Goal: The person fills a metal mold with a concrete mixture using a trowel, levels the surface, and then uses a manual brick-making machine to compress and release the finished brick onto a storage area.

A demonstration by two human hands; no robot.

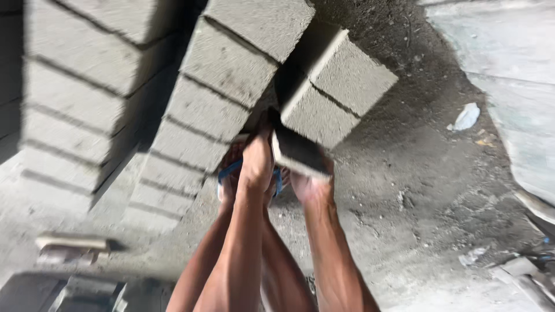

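I am bent over, and both my arms reach down to a grey concrete block [296, 151] that looks dark in shadow. My left hand [257, 159] grips its left end. My right hand [312, 184] holds it from below at the right end. The block is tilted and sits just in front of two stacked blocks [341, 86]. The picture is blurred by motion. My foot in a blue-strapped sandal [230, 173] shows behind my left forearm.
A tall leaning stack of concrete blocks [214, 110] stands left of my hands, and another stack [75, 86] is further left. A wooden-handled tool [72, 245] lies at lower left. The dusty ground [416, 196] carries a white scrap [465, 117] and debris at right.
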